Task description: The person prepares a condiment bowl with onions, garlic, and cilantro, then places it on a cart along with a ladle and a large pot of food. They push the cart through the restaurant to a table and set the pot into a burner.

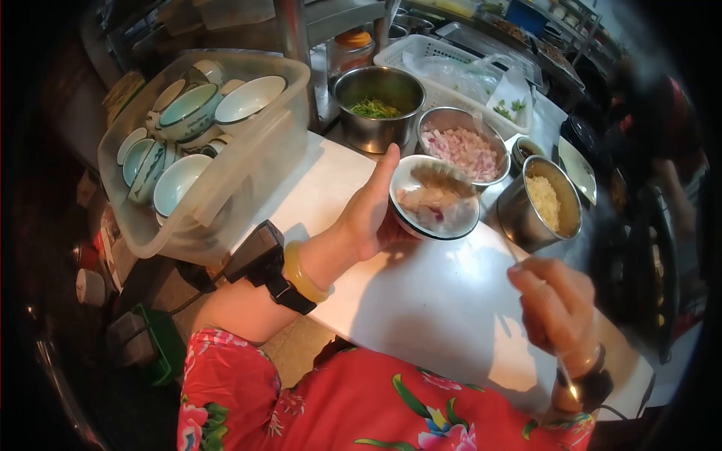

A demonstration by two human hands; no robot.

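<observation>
My left hand [368, 214] holds a white bowl [397, 214] with a dark rim, thumb along its side, above the white counter. Pale, blurred pieces of food [427, 199] lie in the bowl, with a small reddish bit among them. The fingers of my right hand [556, 304] are closed around a thin metal utensil [514, 252], apparently a spoon; motion blurs its far end. Close beyond the bowl stands a metal bowl of chopped pinkish onion [466, 152]. A metal pot of minced pale garlic [545, 201] is to the right.
At the left, a translucent plastic tub [259, 154] holds several stacked bowls. Behind the onion are a metal pot [380, 134] with chopped greens and a white perforated basket [451, 98] with plastic bags. A small dark sauce container [526, 148] sits near the garlic. The white counter [421, 301] spans the front.
</observation>
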